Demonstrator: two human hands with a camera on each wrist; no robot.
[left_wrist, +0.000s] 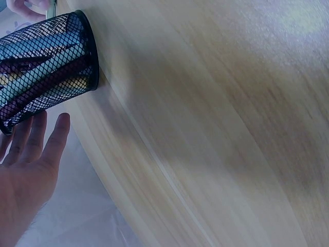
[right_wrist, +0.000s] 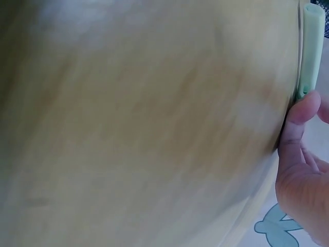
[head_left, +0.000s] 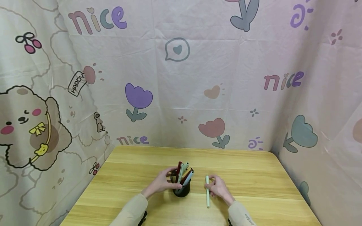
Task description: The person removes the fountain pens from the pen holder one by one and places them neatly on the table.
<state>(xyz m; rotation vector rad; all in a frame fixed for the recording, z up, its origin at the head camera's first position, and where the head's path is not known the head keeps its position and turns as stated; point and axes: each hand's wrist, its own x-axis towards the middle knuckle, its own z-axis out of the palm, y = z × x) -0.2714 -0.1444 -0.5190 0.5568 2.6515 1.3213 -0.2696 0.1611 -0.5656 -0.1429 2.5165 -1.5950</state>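
Observation:
In the head view my left hand (head_left: 161, 182) holds a black mesh pen cup (head_left: 183, 191), thumb along the near side and fingers round the back. Several pens and markers (head_left: 189, 177) lean inside it, among them dark red, pale green, yellow and light blue ones. The left wrist view shows the cup's mesh side (left_wrist: 43, 64) close up, with the left fingers (left_wrist: 55, 136) against it. To the right of the cup, my right hand (head_left: 218, 187) pinches a pale green pen (head_left: 207, 197) between thumb and fingers. That pen (right_wrist: 312, 49) lies low along the wooden tabletop, pointing toward me.
The light wooden table (head_left: 135, 169) has rounded back corners. Behind it and at both sides hangs a printed cloth (head_left: 181, 81) with flowers, hearts and words. A cartoon bear (head_left: 31, 125) is printed on the left side.

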